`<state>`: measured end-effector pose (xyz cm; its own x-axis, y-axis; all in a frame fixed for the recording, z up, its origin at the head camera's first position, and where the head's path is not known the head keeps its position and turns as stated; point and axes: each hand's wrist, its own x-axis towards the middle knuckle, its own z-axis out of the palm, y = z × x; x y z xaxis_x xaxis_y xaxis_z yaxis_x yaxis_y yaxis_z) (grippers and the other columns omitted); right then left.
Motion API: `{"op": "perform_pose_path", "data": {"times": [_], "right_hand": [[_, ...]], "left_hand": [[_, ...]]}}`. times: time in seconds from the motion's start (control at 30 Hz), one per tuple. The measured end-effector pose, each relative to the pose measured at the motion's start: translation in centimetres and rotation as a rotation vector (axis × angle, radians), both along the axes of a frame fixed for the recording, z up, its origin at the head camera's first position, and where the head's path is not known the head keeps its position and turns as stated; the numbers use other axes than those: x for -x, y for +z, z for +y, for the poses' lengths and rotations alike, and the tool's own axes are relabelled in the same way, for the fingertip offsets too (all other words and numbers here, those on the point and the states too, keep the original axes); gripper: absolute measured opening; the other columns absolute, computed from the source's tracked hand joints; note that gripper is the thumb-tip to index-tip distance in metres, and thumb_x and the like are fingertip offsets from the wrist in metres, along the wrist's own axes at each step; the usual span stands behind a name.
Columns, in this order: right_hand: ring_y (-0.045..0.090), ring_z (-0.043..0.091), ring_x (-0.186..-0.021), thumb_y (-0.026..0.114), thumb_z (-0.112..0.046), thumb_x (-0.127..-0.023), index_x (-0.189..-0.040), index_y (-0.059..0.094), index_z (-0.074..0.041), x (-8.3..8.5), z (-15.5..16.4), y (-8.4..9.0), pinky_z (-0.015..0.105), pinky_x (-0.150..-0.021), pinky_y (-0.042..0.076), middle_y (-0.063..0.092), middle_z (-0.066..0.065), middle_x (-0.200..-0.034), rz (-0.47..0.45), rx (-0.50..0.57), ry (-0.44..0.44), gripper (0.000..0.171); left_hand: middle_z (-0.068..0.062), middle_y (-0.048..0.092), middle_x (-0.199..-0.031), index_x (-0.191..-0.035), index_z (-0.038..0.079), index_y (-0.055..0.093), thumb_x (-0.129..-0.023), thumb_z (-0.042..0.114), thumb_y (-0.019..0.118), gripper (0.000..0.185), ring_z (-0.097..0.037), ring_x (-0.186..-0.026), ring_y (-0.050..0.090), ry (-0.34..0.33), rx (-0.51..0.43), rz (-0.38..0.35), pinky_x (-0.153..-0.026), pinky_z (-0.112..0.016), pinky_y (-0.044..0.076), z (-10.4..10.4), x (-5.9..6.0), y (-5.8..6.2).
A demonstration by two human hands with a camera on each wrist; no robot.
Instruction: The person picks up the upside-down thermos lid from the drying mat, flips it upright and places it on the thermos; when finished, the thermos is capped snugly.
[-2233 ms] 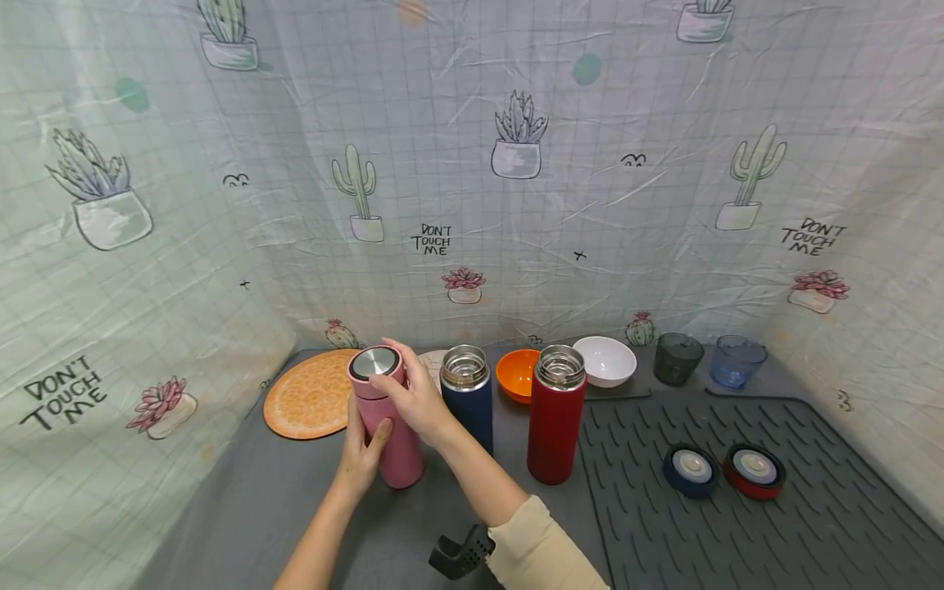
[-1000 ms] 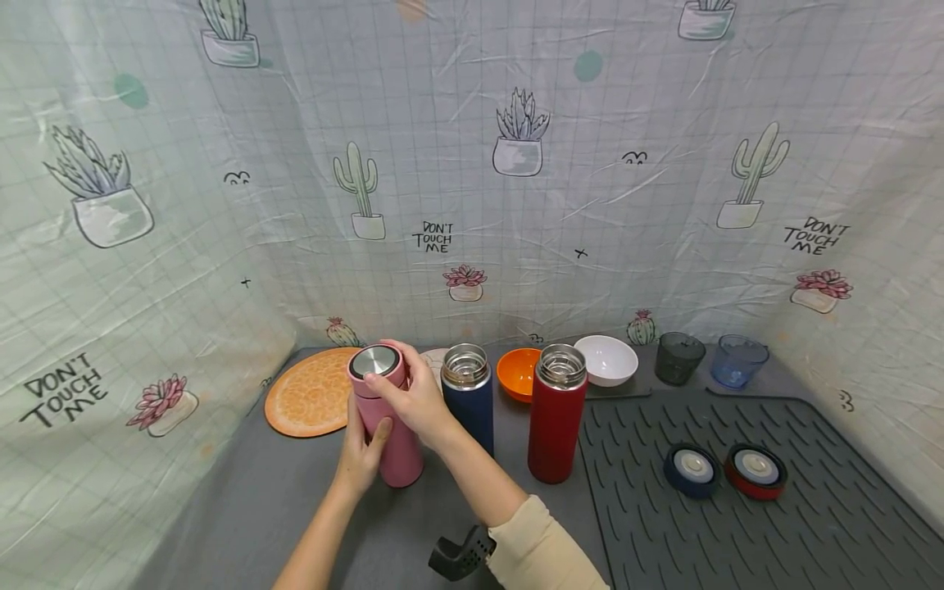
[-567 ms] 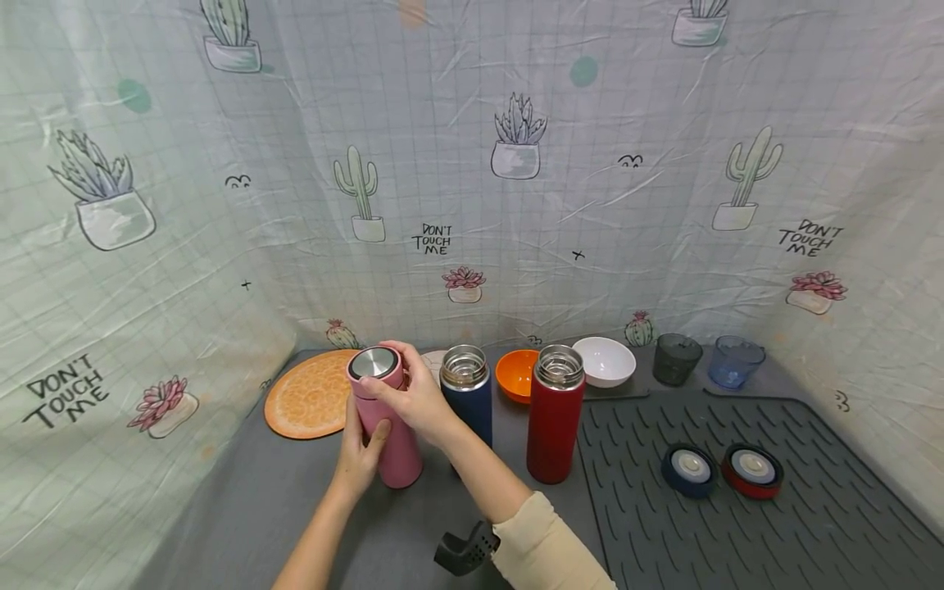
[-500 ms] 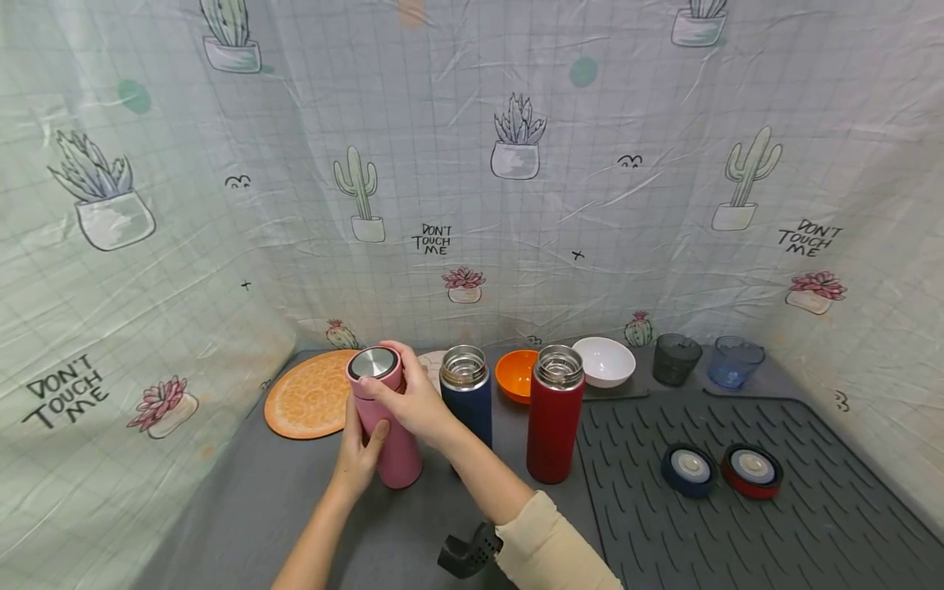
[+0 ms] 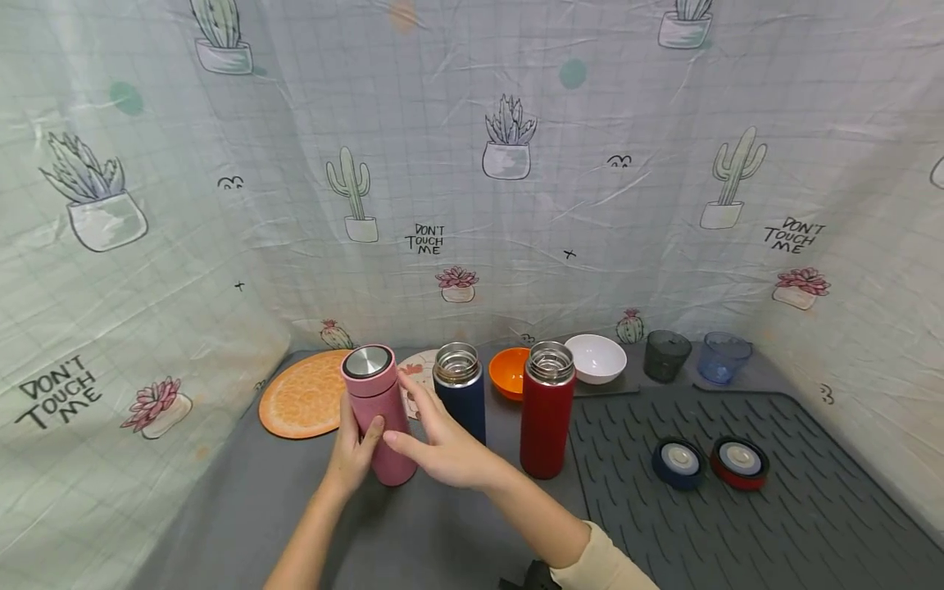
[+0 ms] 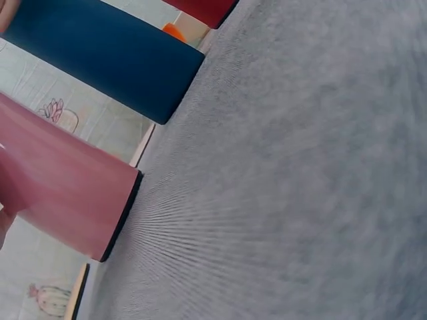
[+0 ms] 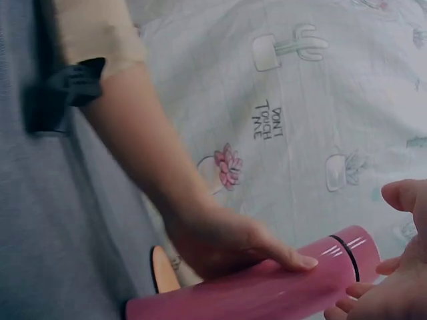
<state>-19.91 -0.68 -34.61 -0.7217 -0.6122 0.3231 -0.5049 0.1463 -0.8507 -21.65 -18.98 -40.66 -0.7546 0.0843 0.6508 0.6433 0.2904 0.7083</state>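
Left hand (image 5: 352, 453): wrapped round the lower body of the pink flask (image 5: 378, 415), thumb on its front. Right hand (image 5: 441, 449): fingers straight and relaxed, just beside the flask, gripping nothing.

Pink flask: matte cylinder, brushed-metal disc on its cap, upright on grey felt-like table cover (image 5: 442, 533). Navy flask (image 5: 460, 392) and red flask (image 5: 547, 420): same form, uncapped, steel rims showing. Navy cap (image 5: 678, 463), red cap (image 5: 738, 463): round, lying on ribbed dark rubber mat (image 5: 774, 524). Orange bowl (image 5: 509, 372), white bowl (image 5: 596, 358), two tinted cups, orange-slice mat (image 5: 304, 394) at back. Crinkled cactus-print sheet (image 5: 516, 205) lines the walls.
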Motion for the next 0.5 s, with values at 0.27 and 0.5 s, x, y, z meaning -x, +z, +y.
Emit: {"op": "perform_pose_path", "data": {"times": [0.27,0.5], "right_hand": [[0.028,0.018,-0.128,0.051,-0.036,-0.092,-0.144,0.02,-0.024,-2.0,4.9,-1.7,0.04,-0.103,0.031,0.028,-0.003,-0.143,-0.08,-0.127,0.024,0.062],[0.032,0.021,-0.125,0.053,-0.034,-0.092,-0.142,0.03,-0.025,-3.4,10.8,-3.4,0.046,-0.101,0.031,0.033,-0.001,-0.141,-0.096,-0.179,-0.058,0.055]], "left_hand": [[-0.02,0.041,-0.128,-0.135,-0.007,0.031,-0.084,-0.003,0.055,0.056,-0.001,-0.113,0.037,0.081,0.082,-0.114,-0.094,-0.042,0.035,-1.1,-1.5,2.7],[-0.02,0.042,-0.131,-0.134,-0.006,0.037,-0.074,-0.009,0.064,0.066,-0.014,-0.121,0.038,0.246,0.157,0.119,-0.095,-0.022,0.031,-1.9,-3.4,3.4]]}}
